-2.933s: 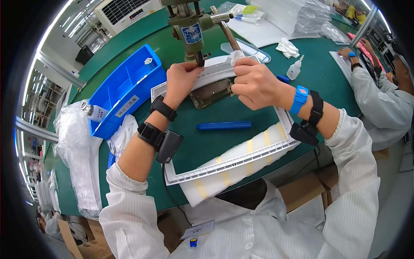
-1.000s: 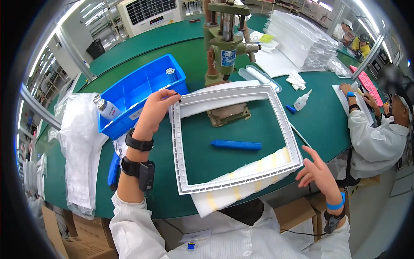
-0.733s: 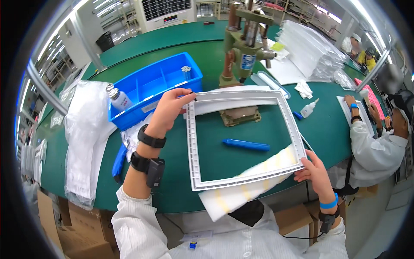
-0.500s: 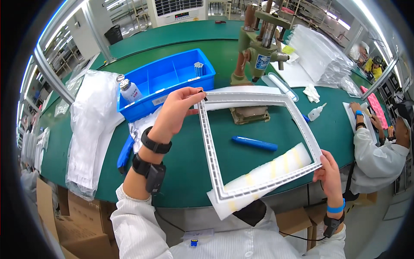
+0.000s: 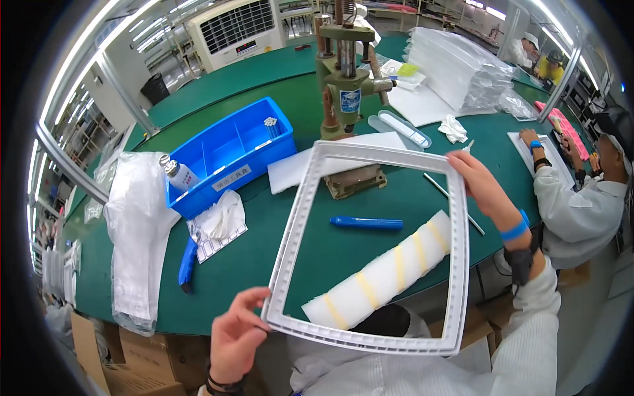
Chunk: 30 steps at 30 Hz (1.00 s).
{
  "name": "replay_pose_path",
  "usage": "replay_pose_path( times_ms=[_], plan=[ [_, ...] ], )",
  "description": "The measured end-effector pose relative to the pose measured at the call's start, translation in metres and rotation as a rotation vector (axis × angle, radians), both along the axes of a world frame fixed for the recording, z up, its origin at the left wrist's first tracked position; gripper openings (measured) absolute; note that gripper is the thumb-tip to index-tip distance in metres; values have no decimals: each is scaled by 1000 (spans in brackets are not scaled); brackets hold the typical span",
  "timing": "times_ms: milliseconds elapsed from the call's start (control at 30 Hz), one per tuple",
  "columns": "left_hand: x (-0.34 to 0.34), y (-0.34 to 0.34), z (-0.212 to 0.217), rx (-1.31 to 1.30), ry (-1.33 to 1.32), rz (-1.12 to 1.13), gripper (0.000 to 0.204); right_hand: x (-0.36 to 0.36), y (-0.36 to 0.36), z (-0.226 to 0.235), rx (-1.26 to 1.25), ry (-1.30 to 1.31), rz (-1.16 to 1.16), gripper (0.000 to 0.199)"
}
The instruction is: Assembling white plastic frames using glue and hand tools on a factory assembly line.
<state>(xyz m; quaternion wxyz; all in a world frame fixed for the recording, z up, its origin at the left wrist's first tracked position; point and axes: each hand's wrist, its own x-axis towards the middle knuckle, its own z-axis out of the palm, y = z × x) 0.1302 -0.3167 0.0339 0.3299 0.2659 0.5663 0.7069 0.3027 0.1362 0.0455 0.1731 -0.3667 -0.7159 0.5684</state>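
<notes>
Frame (image 5: 370,244), the big white plastic one, is up off the green table (image 5: 277,86), tilted, with my left hand (image 5: 234,336) pinching its near left corner and my right hand (image 5: 482,185) gripping the far right edge. I judge it could twist or slip from such light corner holds, or catch the press (image 5: 343,79) just behind its far edge if I swing it carelessly
</notes>
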Motion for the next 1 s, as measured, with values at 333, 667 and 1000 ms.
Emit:
replay_pose_path(
  times_ms=[333, 667, 1000],
  plan=[
    [28, 6, -20, -51, -142, -79, 21, -113, 32, -54, 207, -29, 81, 44],
    [-17, 30, 22, -232, -125, -413, 12, -109, 57, -60, 512, -90, 105, 46],
    [-128, 256, 3, -237, 710, -48, 22, -208, 82, 105, 549, 392, -49, 41]
  ],
)
